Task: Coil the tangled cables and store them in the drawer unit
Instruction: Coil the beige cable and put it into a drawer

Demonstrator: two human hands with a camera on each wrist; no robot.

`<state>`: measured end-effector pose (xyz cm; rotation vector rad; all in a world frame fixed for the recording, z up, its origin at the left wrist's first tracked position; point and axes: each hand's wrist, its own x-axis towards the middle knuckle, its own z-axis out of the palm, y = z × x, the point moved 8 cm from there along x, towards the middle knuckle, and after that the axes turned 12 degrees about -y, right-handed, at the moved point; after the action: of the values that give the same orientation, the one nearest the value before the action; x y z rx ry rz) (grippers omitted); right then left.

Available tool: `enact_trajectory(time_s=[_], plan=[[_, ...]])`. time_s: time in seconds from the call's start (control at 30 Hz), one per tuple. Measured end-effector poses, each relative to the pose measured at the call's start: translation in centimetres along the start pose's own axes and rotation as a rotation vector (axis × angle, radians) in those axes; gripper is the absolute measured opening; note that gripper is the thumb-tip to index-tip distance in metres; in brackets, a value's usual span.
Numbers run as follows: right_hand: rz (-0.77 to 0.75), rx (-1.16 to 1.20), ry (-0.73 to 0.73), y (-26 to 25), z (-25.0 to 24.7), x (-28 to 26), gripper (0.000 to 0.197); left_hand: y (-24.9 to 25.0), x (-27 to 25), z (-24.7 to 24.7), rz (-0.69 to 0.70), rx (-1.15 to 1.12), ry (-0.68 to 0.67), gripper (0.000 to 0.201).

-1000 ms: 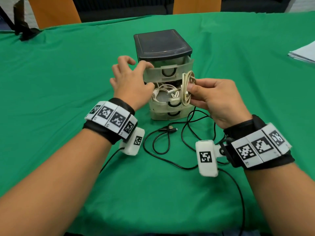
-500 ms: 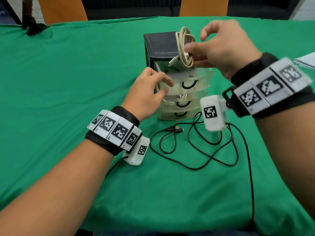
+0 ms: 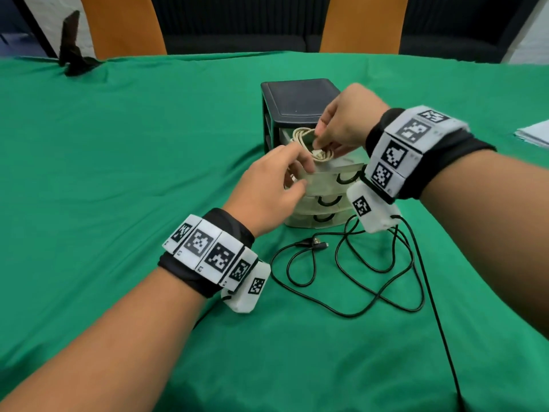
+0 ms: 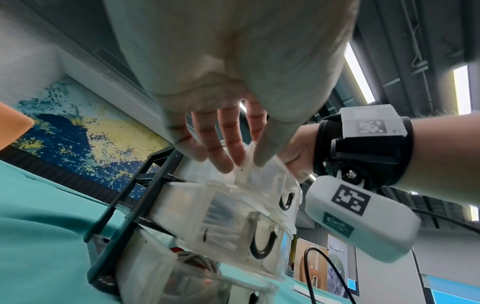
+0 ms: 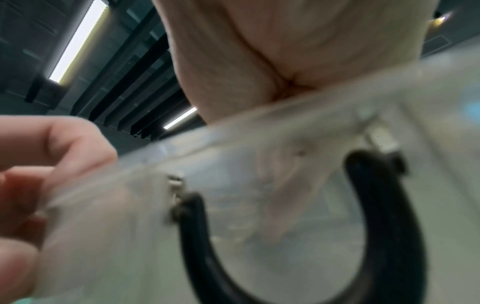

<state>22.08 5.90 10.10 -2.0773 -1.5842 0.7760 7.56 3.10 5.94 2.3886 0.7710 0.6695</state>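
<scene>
Right hand (image 3: pixel 344 123) is over the pulled-out top drawer (image 3: pixel 335 166) of the drawer unit (image 3: pixel 300 99), fingers pinched on the coiled white cable (image 3: pixel 309 144), which sits low in the drawer mouth, partly inside. Whether it rests on the drawer floor, I can't tell. Left hand (image 3: pixel 267 185) steadies the drawer's front left corner, fingers and thumb curled round the rim; in the left wrist view the fingertips (image 4: pixel 226 162) lie along that clear edge.

Now the risks. The coil looks springy, and nothing visible ties it. Let go too soon and the loops may spread, with the plug end (image 3: pixel 319 154) riding up over the front wall. Shut the drawer then and the cable gets nipped, or the drawer jams half closed.

Second worry: the unit looks light. Press down hard on a drawer hanging this far out and the whole thing may tip forward, unless the left hand holds it firm.

Third: the right wrist unit (image 3: pixel 372 209) hangs just in front of the lower drawers, and its lead trails among the loose black cable (image 3: pixel 350 278) lying tangled on the table (image 3: pixel 118 173) in front of the unit. Draw the arm back carelessly and that could drag the black cable and knot it worse.

The black cable is yet to be coiled.
</scene>
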Motion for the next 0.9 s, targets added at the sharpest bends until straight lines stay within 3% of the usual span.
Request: enact_trajectory(time_s=[0.13,0.27,0.4,0.57,0.67,0.8,0.9], plan=[[0.006,-0.061,0.052,-0.2,-0.2,0.0,0.019,-0.2,0.0,0.0,-0.017,-0.032,0.012,0.026],[0.066,-0.013,0.014,0.6,-0.2,0.3,0.019,-0.1,-0.3,-0.4,-0.013,0.176,0.073,0.067],[0.109,-0.02,-0.009,1.2,0.0,0.5,0.024,-0.1,0.1,-0.5,-0.086,0.402,0.0,0.059],[0.118,0.149,-0.046,2.0,0.0,-0.1,0.014,-0.2,0.4,-0.5,-0.132,0.459,-0.03,0.058],[0.112,0.254,-0.089,2.3,0.0,-0.4,0.018,-0.5,0.6,-0.6,-0.17,0.467,-0.011,0.062],[0.093,0.31,-0.287,2.4,0.8,-0.8,0.038,-0.6,0.6,0.0,-0.134,0.286,0.031,0.059],[0.066,0.194,-0.366,2.0,1.1,-1.1,0.064,-0.5,0.1,0.2,-0.074,-0.014,0.094,0.036]])
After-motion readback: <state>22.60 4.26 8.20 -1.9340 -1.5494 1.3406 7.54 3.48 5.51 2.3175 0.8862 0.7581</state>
